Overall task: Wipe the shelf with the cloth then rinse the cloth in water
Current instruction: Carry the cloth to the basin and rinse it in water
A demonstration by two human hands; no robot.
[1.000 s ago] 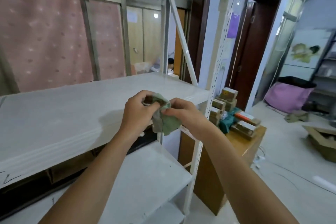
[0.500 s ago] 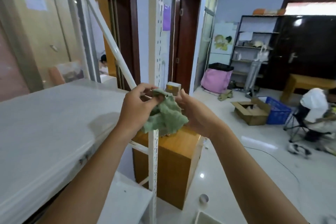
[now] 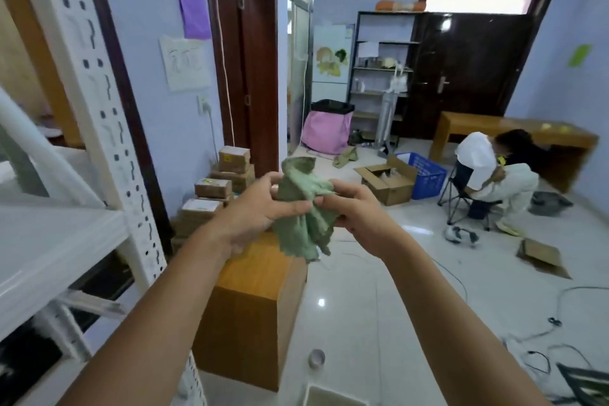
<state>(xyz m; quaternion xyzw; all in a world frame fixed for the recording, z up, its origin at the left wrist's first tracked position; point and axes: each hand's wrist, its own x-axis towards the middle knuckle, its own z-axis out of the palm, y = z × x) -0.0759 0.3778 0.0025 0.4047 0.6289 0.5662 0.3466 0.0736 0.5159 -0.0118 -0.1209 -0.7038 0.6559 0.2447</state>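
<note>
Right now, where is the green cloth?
Head view, centre: the green cloth is held between the left hand and right hand, above the wooden cabinet, right of the white shelf.

Only the forearms and hands of the person are shown. The left forearm (image 3: 158, 306) and the right forearm (image 3: 445, 306) are seen bare along their whole visible length, from the lower edge of the view up to the wrists. Both are slender and are drawn wider toward that edge by the wide-angle lens. The left hand (image 3: 260, 211) and the right hand (image 3: 359, 211) are likewise bare. Faint creases can be made out at the left wrist. Nails and finer marks are lost to blur.
</note>
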